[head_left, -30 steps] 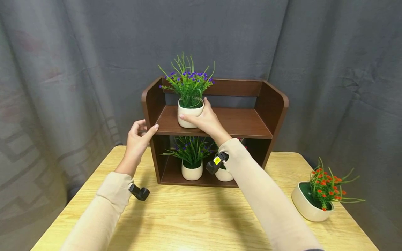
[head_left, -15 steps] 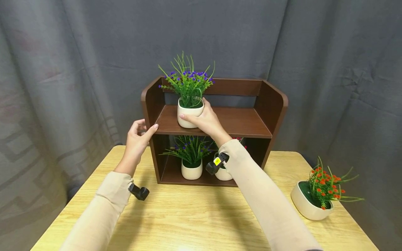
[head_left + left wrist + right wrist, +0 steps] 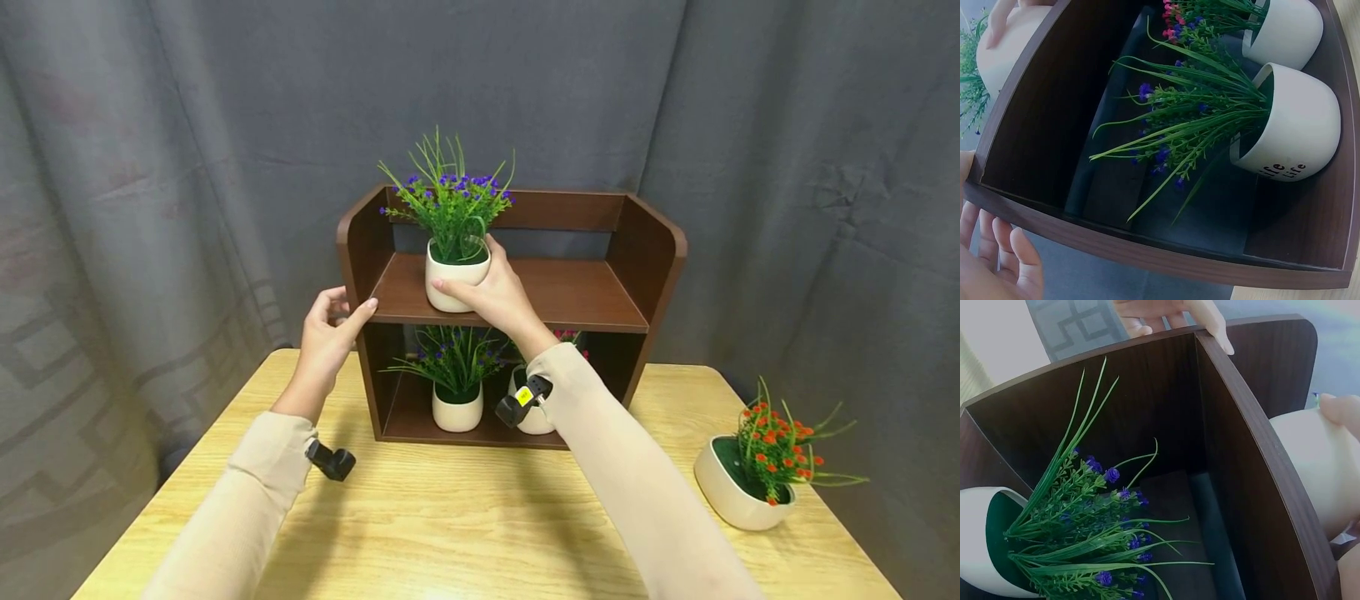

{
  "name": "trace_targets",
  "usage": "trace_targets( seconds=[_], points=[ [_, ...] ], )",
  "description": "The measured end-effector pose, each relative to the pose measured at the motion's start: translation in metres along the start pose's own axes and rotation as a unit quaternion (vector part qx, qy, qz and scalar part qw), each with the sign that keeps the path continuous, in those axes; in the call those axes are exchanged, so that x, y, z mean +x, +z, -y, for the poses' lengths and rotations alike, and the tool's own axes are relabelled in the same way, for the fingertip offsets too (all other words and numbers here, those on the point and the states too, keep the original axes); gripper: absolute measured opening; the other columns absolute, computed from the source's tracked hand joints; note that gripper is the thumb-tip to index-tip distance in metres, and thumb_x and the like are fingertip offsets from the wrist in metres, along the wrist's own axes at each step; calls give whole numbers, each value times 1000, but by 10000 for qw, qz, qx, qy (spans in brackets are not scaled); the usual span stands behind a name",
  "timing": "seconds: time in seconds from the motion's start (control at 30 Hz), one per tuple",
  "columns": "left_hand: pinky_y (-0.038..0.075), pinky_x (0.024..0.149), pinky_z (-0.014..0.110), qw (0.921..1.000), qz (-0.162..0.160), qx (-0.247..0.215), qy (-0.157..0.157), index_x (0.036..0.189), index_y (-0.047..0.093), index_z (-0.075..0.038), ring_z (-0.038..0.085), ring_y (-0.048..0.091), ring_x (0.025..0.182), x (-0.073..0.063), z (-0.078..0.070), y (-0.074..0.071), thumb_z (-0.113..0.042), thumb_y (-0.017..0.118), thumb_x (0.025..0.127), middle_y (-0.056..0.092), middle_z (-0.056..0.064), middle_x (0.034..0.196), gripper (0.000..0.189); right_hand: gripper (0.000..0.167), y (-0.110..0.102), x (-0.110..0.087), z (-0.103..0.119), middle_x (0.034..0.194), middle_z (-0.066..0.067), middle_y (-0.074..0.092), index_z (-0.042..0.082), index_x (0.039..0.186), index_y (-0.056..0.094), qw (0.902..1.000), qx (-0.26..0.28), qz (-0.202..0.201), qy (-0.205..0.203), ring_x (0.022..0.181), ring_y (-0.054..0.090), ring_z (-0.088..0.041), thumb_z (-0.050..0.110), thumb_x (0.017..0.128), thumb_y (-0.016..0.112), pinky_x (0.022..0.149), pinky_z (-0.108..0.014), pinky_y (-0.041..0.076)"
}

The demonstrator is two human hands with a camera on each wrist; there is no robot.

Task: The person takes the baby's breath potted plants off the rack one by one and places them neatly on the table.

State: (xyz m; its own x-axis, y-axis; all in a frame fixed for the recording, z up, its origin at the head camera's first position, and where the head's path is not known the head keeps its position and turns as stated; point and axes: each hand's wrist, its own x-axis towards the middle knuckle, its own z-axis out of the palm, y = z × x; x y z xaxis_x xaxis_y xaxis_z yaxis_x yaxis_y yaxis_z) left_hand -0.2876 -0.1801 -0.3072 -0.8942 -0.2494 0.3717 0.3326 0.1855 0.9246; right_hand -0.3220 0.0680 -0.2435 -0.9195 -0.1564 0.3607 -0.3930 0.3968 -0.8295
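My right hand (image 3: 501,293) grips a white flower pot (image 3: 450,287) with purple flowers and long grass blades, thumb across its front, on the upper board near the left end. The brown two-tier shelf (image 3: 577,292) stands on the table. My left hand (image 3: 324,340) holds the shelf's left side panel, thumb on the front edge and fingers outside; the left wrist view shows these fingers (image 3: 1007,250) beyond the panel. A second purple-flowered pot (image 3: 457,408) sits in the lower compartment. To its right is a pot (image 3: 534,417) with pink-red flowers, partly hidden by my right wrist.
A white pot (image 3: 742,492) with orange-red flowers stands at the right of the wooden table (image 3: 435,517), near its edge. Grey curtains (image 3: 300,100) hang behind and at both sides. The upper board (image 3: 577,287) extends to the right of the held pot.
The held pot and my right hand have shifted slightly toward the front edge of the upper board. My left hand stays at the side panel.
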Motion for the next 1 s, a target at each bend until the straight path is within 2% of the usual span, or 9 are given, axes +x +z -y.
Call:
trace_targets(
  seconds=[0.53, 0.83, 1.0],
  points=[
    [44, 61, 20, 10000, -27, -78, -2, 136, 53, -8, 9, 47, 77, 0, 0, 2, -28, 75, 92, 48, -1, 103, 53, 113, -5, -8, -1, 143, -9, 47, 18, 160, 14, 9993, 296, 13, -241, 120, 54, -21, 47, 76, 85, 98, -40, 46],
    [43, 61, 20, 9999, -12, -54, -94, 137, 52, -6, 8, 46, 78, 1, -1, 0, -24, 72, 94, 47, -2, 103, 52, 114, -10, -20, 2, 149, -13, 42, 18, 160, 15, 9995, 250, 8, -178, 128, 49, -23, 50, 76, 84, 102, -41, 43],
    [43, 61, 20, 9999, -34, -87, -67, 136, 52, -6, 9, 45, 78, 0, -1, 0, -25, 73, 93, 47, -1, 102, 51, 111, -15, -27, 3, 144, -12, 47, 18, 160, 16, 9990, 338, 72, -285, 124, 52, -22, 45, 77, 85, 101, -41, 44]
  ],
)
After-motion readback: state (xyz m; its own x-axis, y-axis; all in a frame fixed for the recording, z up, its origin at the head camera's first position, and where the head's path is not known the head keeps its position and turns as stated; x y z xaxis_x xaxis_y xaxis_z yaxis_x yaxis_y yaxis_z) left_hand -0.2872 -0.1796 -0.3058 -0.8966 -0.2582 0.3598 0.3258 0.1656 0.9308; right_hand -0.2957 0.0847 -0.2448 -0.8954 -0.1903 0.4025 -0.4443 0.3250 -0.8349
